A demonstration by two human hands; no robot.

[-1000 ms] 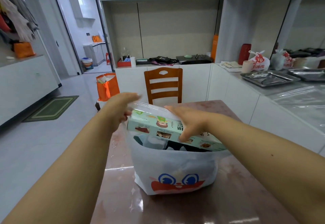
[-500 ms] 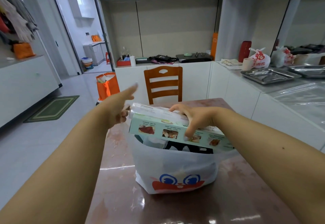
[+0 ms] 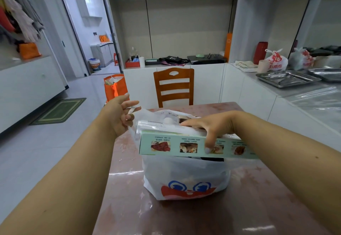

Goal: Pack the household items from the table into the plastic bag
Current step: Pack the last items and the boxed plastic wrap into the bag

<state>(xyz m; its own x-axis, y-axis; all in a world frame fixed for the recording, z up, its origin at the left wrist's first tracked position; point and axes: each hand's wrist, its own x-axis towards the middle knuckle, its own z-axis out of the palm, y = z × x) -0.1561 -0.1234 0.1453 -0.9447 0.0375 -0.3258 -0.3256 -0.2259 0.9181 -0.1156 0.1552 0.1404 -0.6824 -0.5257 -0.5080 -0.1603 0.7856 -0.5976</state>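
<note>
A white plastic bag point(image 3: 186, 175) with a blue-eyed red cartoon face stands on the reddish table point(image 3: 239, 207). A long pale-green box point(image 3: 173, 145) with food pictures lies across the bag's mouth, sticking out on both sides. My right hand point(image 3: 208, 127) grips the box from above, thumb on its front face. My left hand point(image 3: 120, 115) is at the bag's far left corner, fingers curled around the bag's handle point(image 3: 133, 109). Dark items show inside the bag under the box.
A wooden chair point(image 3: 174, 87) stands at the table's far end. An orange bag point(image 3: 114, 87) sits on the floor to the left. The counter on the right carries steel trays point(image 3: 286, 79) and a knotted white bag point(image 3: 276, 61).
The box has turned flatter and sits more level across the bag's mouth. My left hand drew back from the box's end and caught the bag's handle.
</note>
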